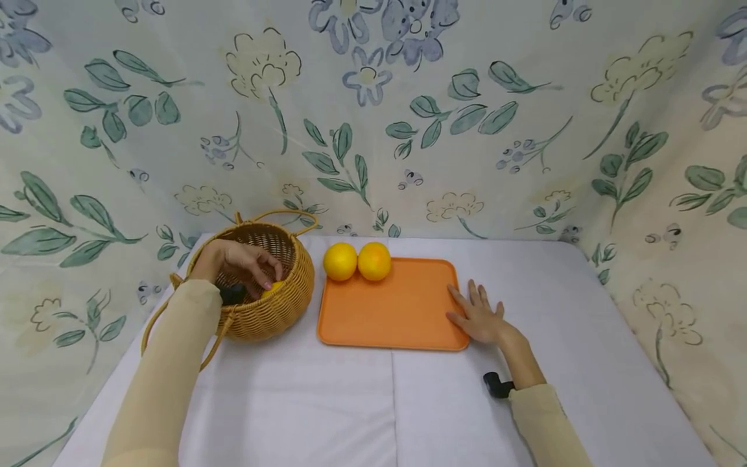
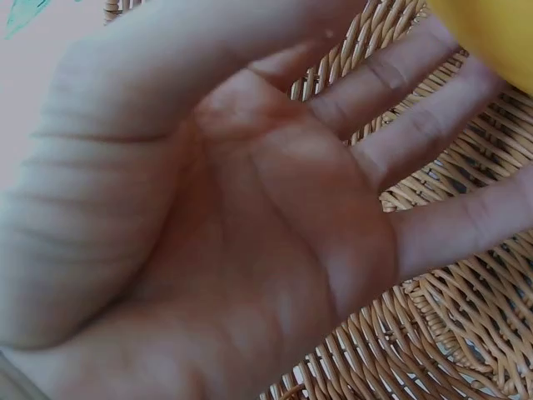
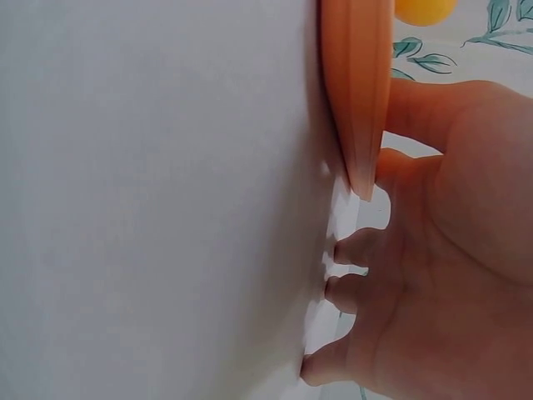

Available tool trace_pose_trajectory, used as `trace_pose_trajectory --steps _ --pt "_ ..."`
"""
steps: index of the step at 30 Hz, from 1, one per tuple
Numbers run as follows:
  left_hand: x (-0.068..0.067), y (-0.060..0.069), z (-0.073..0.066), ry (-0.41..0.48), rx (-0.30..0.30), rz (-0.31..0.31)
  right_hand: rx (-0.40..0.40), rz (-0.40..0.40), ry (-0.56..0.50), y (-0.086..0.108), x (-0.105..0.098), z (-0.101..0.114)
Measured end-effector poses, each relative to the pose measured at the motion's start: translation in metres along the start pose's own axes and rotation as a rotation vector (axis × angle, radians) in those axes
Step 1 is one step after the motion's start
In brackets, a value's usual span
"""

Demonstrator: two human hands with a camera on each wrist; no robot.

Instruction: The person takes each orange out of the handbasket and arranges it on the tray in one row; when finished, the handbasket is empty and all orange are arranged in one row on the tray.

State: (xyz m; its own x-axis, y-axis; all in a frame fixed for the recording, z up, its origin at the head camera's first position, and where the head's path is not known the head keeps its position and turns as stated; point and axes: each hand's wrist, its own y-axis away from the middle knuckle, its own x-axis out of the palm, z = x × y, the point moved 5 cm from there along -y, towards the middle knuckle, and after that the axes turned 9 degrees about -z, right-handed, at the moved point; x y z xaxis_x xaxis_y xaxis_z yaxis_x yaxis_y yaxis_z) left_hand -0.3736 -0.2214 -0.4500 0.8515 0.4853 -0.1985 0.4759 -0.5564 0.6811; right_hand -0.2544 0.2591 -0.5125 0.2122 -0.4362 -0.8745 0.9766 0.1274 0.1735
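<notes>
Inside the basket [image 1: 294, 279], there's your left hand [image 1: 248, 263], down by the near right wall with its fingers at a yellow fruit [image 1: 273, 288]. Your wrist view puts the fruit out at the fingertips, well off the palm, those fingers reaching long beneath it; whether the thumb has closed from the other side, I can't tell.

Now the line that counts, by my reckoning: basket to tray [image 1: 403, 308]. It lies to the right of your left hand, just beside the basket, the rim standing between hand and tray — so any way across looks to be up first, then right. The tray's long axis runs left to right, and its far left corner carries the left fruit [image 1: 340, 262] and the right fruit [image 1: 374, 261], side by side.

Over at the opposite end, your right hand [image 1: 481, 321] is spread wide, thumb and forefinger on the tray's right edge — holding no fruit. For the basket's fruit, your left is clearly nearer.
</notes>
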Motion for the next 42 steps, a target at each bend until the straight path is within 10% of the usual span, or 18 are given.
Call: trace_pose_trajectory --steps 13,29,42 --pt "0.0045 0.0010 -0.0037 0.067 0.070 0.148 -0.002 -0.009 -0.036 -0.0018 0.0034 -0.0074" --pt "-0.0018 0.0019 0.0001 0.002 0.000 0.067 -0.001 -0.005 -0.008 0.0003 -0.0003 -0.0005" --pt "0.0043 0.0026 0.0042 0.015 -0.031 0.124 -0.002 -0.012 0.003 -0.0029 0.0029 -0.0015"
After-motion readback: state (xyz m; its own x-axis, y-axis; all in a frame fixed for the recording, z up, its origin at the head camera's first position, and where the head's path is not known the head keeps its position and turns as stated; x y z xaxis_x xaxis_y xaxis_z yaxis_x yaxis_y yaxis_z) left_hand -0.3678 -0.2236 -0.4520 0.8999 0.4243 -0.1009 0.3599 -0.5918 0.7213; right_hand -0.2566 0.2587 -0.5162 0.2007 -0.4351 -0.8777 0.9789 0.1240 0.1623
